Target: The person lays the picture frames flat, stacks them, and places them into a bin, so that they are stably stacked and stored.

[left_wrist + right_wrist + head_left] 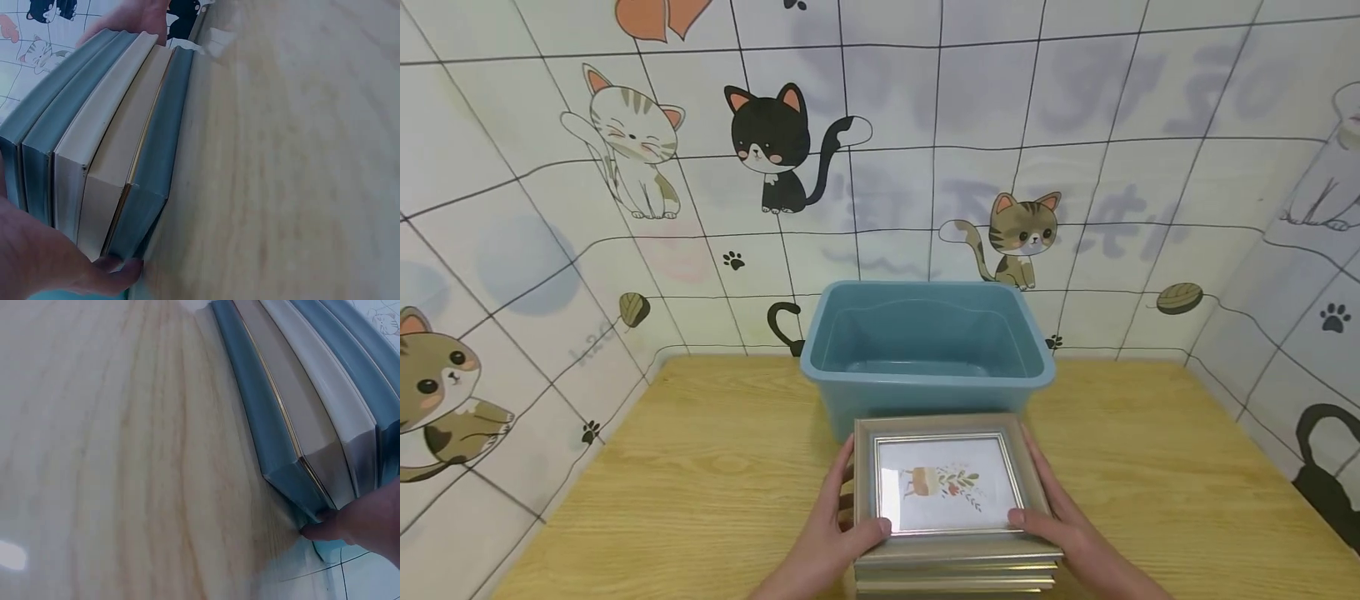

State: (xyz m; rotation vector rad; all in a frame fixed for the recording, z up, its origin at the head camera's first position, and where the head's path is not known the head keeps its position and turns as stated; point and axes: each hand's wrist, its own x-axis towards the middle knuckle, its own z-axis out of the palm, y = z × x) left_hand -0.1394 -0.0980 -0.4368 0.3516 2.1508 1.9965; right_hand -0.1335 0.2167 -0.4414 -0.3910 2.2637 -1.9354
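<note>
A stack of several picture frames lies flat between my two hands at the front middle of the head view. The top picture frame has a champagne-coloured border and a print of an orange pot with leaves. My left hand grips the stack's left side, thumb over the top edge. On the opposite side my right hand grips it too, its thumb on the top frame. Both wrist views show the stacked edges in blue-grey, white and beige, with the left hand and right hand at the corners. The stack's underside is hidden.
Just behind the stack stands a blue plastic bin, its open top facing up. A wood-grain table lies under everything. White tiled-pattern walls with cartoon cats rise behind and at both sides.
</note>
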